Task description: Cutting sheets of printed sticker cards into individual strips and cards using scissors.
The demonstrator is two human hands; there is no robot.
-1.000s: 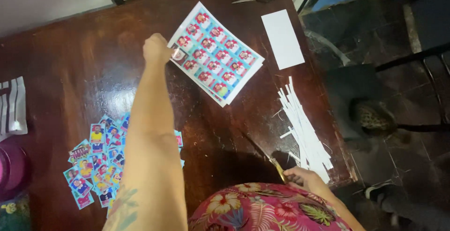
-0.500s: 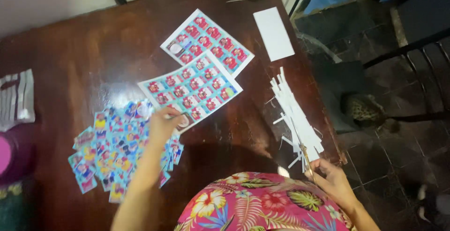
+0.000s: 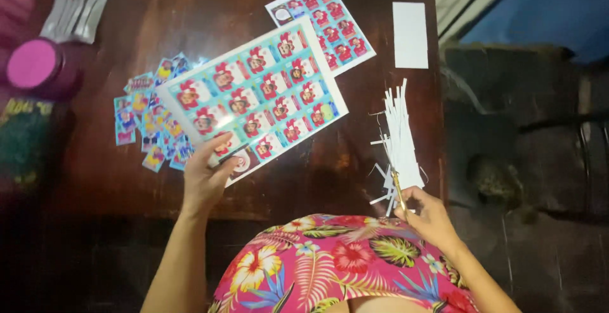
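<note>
Glossy sticker sheet (image 3: 254, 100) is what's in play here: it lies tilted on the dark wood table (image 3: 190, 8), and the left hand (image 3: 206, 173) has it by the corner at about 7 o'clock, thumb on top and fingers curled under the edge, so clamped on the sheet rather than just resting on it. Looks to me like the fetch-a-fresh-sheet step, with the cutting itself not started on this one.

Right hand (image 3: 428, 214) sits at the table's near edge around 4 o'clock, closed around scissors (image 3: 399, 195). Only a thin yellowish bit pokes up out of the fist toward 12, so I can't tell if the blades are apart or together.

Next move, I'd guess, needs the sheet and the scissors brought together, blades lined up along a row of stickers.

Other stuff around:
- second sheet (image 3: 320, 24) at 1 o'clock of the held one, its near edge tucked under it
- pile of cut stickers (image 3: 149, 122) at 9 o'clock, partly under the sheet
- white trimmed strips (image 3: 399, 141) just above the right hand
- white card (image 3: 410, 35) further up
- pink lid (image 3: 35, 64) far left
</note>
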